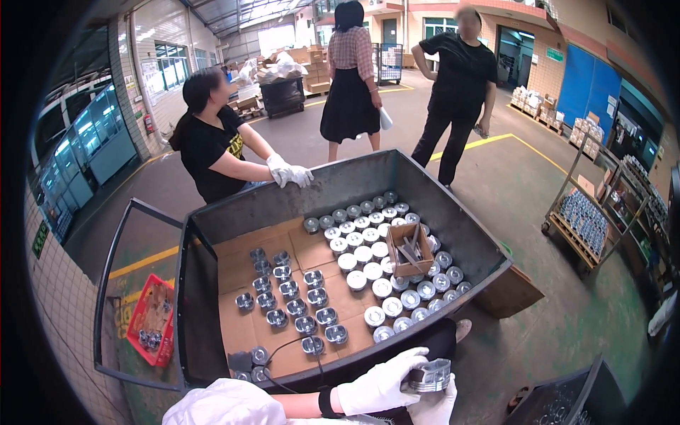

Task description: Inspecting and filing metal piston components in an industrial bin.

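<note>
In front of me, at the near edge of a large dark bin (340, 178), I hold a silvery metal piston (431, 376) with ring grooves round its side. My left hand (379, 386), in a white glove and with a black band at its wrist, grips the piston from the left and top. From the right and below, the white-gloved fingers of my right hand (438, 409) close on it. Rows of similar pistons (381, 287) stand on cardboard in the bin's right half. A looser group of pistons (304, 325) sits in its left half.
A small cardboard box (413, 263) with flat tools rests among the pistons. One gloved person (219, 152) leans at the bin's far left rim; two others stand beyond. A red crate (157, 319) lies left, a loaded cart (584, 219) stands right, and a dark container (567, 393) lower right.
</note>
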A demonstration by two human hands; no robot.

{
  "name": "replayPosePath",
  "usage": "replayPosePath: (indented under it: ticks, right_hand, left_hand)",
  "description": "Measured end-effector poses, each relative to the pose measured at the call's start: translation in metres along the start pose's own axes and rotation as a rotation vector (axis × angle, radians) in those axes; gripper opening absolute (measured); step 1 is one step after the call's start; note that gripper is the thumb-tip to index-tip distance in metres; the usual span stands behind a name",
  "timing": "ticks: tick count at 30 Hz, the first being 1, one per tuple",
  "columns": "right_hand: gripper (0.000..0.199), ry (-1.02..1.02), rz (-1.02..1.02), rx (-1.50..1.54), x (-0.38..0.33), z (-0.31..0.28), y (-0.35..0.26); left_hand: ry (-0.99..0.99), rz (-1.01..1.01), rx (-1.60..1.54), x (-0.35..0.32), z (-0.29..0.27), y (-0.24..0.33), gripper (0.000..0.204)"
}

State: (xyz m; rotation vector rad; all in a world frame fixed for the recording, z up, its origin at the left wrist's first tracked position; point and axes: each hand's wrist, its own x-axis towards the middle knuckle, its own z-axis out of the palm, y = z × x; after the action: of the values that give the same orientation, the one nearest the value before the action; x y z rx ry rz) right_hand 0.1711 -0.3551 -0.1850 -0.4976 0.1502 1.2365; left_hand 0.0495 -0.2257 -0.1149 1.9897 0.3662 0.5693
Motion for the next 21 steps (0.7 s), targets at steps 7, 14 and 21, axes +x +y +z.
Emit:
replayPosePath:
  ticks: [7,14,21]
  right_hand:
    - [0.071,-0.035,0.128,0.341,0.022,0.024,-0.023]
    - [0.072,-0.112,0.146,0.413,0.031,0.01,-0.033]
    - [0.063,-0.027,0.175,0.438,0.008,0.0,-0.022]
  left_hand:
    - [0.147,0.07,0.17,0.024,-0.003,-0.017,0.066]
    - [-0.002,-0.078,-0.117,0.045,0.013,-0.053,0.079]
    - [-0.143,-0.119,-0.06,0.044,0.035,-0.046,0.078]
